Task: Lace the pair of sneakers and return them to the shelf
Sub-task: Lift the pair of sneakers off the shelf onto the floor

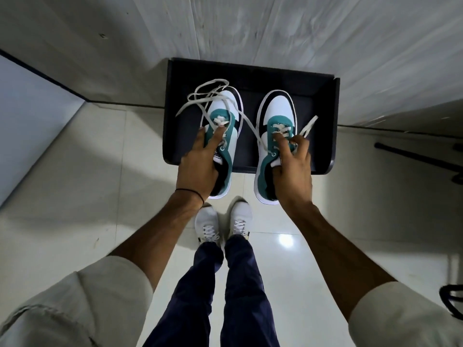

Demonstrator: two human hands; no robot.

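Observation:
Two white, teal and black sneakers sit side by side over a black shelf (318, 116), heels sticking out past its front edge. My left hand (198, 166) grips the left sneaker (226, 106) at its tongue and collar. That shoe's cream lace (200, 96) lies in loose loops over its toe and the shelf. My right hand (292, 169) grips the right sneaker (278, 106) around its tongue, with lace ends (309, 125) trailing from the fingers. Only the lowest eyelets of each shoe show lace crossings.
The black shelf stands against a pale wood-grain wall (275, 28) on a glossy white tile floor (87, 184). My own feet in white shoes (223, 226) stand just before the shelf. A dark rod (413, 159) and a black object (452, 296) lie at the right.

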